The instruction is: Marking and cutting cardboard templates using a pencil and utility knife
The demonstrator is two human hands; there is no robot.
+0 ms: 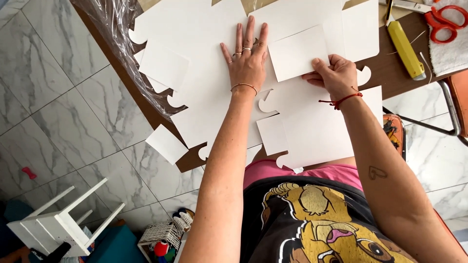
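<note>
The left hand [247,61] is laid flat with fingers spread and straight, palm pressed on a large white die-cut cardboard sheet [204,34] spread over the brown table [390,68]. A square flap [297,51] of the same smooth, matte card is pinched at its lower right corner by the right hand [334,75], fingers curled shut on it, thumb on top. Both forearms are stretched forward from the body; the sheet's edges are cut in rounded notches.

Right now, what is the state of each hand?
Left hand: open, flat on the white card.
Right hand: closed, pinching a card flap.
</note>
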